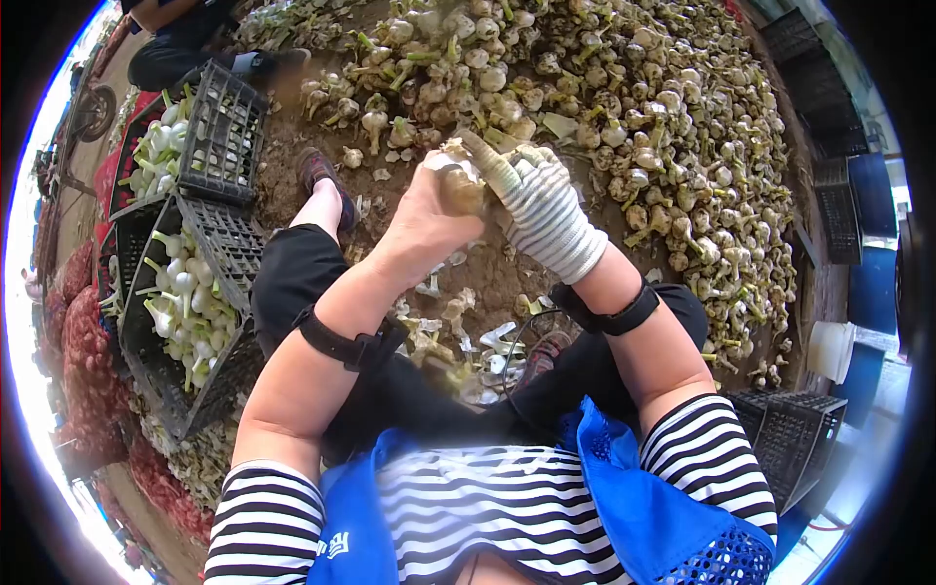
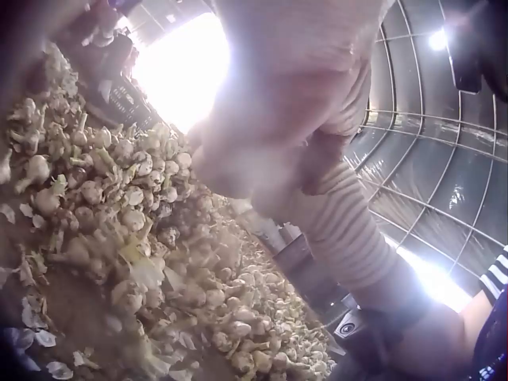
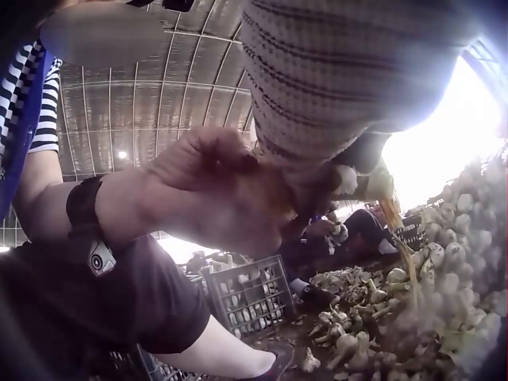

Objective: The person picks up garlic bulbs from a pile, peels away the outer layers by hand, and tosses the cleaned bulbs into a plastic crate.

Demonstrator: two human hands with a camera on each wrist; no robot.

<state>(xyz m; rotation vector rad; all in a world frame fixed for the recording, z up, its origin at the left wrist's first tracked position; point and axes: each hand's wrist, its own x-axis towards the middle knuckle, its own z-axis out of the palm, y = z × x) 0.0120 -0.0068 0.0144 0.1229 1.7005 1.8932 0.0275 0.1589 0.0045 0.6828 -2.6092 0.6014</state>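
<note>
Held in front of the knees is a garlic bulb [image 1: 456, 177], with dry brownish skin around it. The bare left hand [image 1: 424, 219] grips it from the left, thumb toward the person. From the right, the right hand [image 1: 548, 210] in a striped knit glove curls its fingers at the bulb, index finger lying along its top. In the right wrist view, a brownish strip of garlic skin [image 3: 401, 238] hangs by the gloved fingers. The left hand [image 2: 278, 103] fills the top of the left wrist view and hides most of the bulb.
A large heap of untrimmed garlic [image 1: 673, 146] spreads ahead and to the right. Black crates [image 1: 234, 239] of cleaned white garlic [image 1: 185, 292] stand at the left. Peelings [image 1: 497, 341] litter the ground between the shoes. Another person [image 1: 180, 44] sits at the upper left.
</note>
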